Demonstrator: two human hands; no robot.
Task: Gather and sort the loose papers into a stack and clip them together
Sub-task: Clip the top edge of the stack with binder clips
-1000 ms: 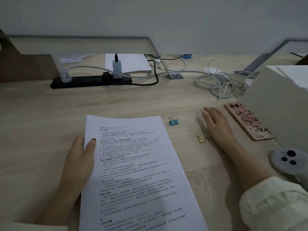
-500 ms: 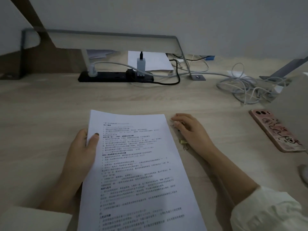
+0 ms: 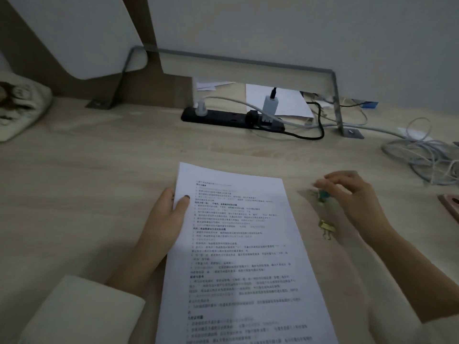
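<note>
A stack of printed papers point(image 3: 238, 256) lies on the wooden desk point(image 3: 99, 194) in front of me. My left hand point(image 3: 164, 219) grips its left edge, thumb on top of the sheets. Right of the stack, my right hand point(image 3: 352, 194) is raised a little above the desk, fingertips pinched on a small teal binder clip point(image 3: 323, 194), blurred by motion. A gold binder clip point(image 3: 326, 228) lies on the desk just below that hand, close to the papers' right edge.
A black power strip point(image 3: 223, 119) with plugs lies at the back under a grey metal shelf bracket point(image 3: 335, 100). Tangled white cables point(image 3: 417, 155) lie at the right. A pink phone point(image 3: 450, 207) pokes in at the right edge. White cloth point(image 3: 22, 105) sits far left.
My right hand slid the clips from beside the phone toward the papers, then lifted with the teal clip pinched in it. The gold clip now lies free. The view has shifted left.
</note>
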